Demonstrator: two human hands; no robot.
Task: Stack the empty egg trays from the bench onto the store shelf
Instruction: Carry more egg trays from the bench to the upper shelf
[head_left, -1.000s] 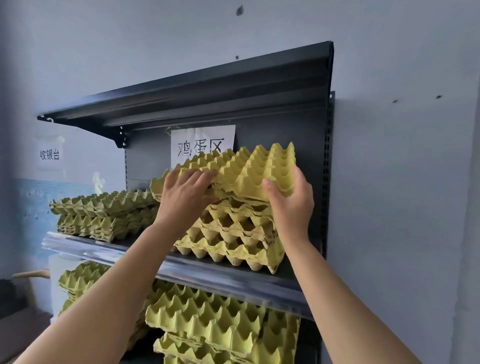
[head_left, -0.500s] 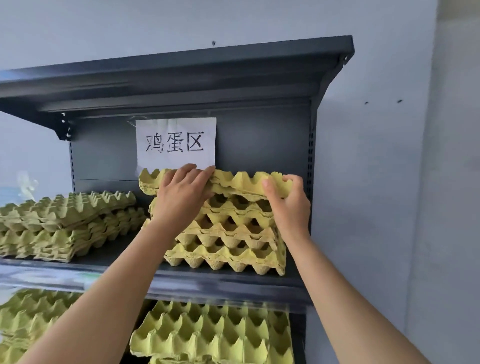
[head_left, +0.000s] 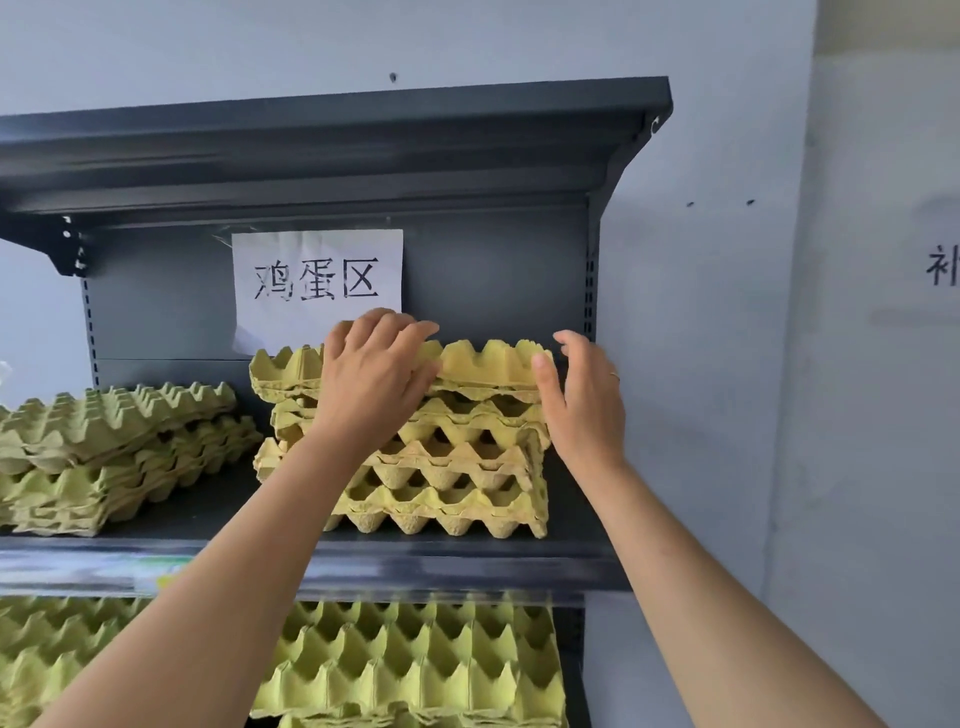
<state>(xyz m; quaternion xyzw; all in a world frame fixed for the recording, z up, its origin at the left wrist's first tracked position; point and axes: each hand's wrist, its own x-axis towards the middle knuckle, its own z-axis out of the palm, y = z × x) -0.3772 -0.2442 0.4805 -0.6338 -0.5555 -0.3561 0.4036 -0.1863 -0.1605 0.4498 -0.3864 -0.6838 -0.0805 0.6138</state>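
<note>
A yellow-green empty egg tray (head_left: 483, 364) lies flat on top of a stack of egg trays (head_left: 447, 478) on the dark grey store shelf (head_left: 415, 551). My left hand (head_left: 374, 379) rests palm-down over the top tray's left front part, fingers spread across it. At the tray's right front corner is my right hand (head_left: 582, 400), fingers apart, thumb touching the corner and the other fingers lifted off. The left hand hides part of the tray's front edge.
A second, lower stack of trays (head_left: 114, 447) sits on the same shelf to the left. More trays (head_left: 415, 670) fill the shelf below. A paper sign (head_left: 317, 280) hangs on the back panel. The top shelf (head_left: 332, 135) overhangs. A grey wall (head_left: 727, 364) runs close on the right.
The tilted tray was lowered flat onto the right stack. My right hand has since loosened from its corner, fingers spreading, and my left hand has slid further over the top.
</note>
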